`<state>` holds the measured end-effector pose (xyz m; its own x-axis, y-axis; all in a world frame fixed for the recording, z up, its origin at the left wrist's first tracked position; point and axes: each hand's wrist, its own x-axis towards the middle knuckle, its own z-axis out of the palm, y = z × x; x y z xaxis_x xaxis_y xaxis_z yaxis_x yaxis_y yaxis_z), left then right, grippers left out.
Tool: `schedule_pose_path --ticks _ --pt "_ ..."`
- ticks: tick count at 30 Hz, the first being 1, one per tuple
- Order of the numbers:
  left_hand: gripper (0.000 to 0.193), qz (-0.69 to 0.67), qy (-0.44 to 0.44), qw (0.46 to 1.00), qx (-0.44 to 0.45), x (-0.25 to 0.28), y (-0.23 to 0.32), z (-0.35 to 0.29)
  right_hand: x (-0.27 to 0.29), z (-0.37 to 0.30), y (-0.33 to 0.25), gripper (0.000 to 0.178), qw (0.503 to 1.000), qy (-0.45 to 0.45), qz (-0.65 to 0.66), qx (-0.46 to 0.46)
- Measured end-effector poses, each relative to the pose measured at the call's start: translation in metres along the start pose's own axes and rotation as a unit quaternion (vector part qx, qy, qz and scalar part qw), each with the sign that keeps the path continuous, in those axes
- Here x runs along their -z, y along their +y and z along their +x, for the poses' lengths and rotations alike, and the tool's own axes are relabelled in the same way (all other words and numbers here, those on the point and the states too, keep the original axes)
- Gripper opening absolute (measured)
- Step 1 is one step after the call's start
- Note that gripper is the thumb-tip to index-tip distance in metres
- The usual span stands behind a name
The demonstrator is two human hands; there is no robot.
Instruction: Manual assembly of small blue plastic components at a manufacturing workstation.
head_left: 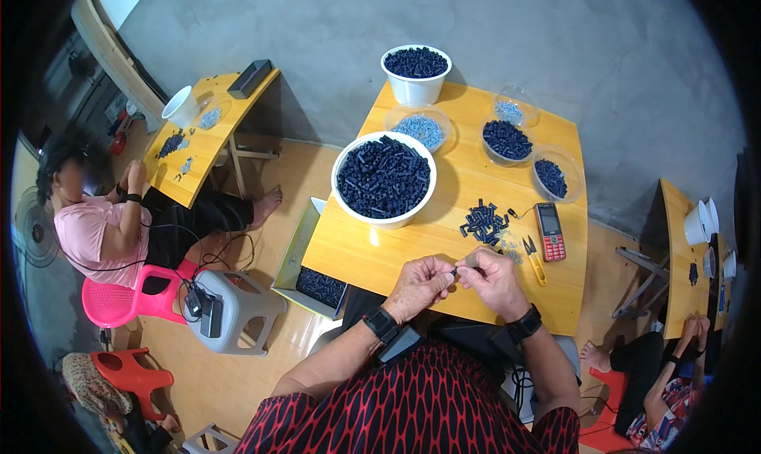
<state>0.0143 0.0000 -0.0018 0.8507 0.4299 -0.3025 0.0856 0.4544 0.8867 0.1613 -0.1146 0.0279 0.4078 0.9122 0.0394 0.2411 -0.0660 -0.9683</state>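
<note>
Looks like the work's mid-piece right now: one small dark piece sits between the fingertips, just above the near part of the counter, and I wouldn't call it finished. There's a loose heap of black pieces just beyond the hands, plus a scatter of tiny metal bits, so I'd guess plenty's left. The big white tub is heaped with black pieces too, but can't tell if those are done or waiting.

Pose-wise, the left hand comes in from the left, thumb and finger pinched closed on the piece. The right hand meets it from the other side, also pinched shut, fingers curled, covering most of the piece. Both wrists are bent inward, tips basically touching.
</note>
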Motion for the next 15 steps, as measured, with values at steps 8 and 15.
schedule_pose_path --ticks 8,15 --pt "0.015 -0.105 -0.086 0.991 0.01 0.011 -0.003 0.004 0.001 0.003 -0.008 0.004 0.987 0.003 -0.078 0.138" --pt "0.014 -0.111 -0.06 0.992 0.01 0.009 -0.006 0.005 -0.001 -0.009 -0.008 0.028 0.996 0.036 -0.042 0.068"
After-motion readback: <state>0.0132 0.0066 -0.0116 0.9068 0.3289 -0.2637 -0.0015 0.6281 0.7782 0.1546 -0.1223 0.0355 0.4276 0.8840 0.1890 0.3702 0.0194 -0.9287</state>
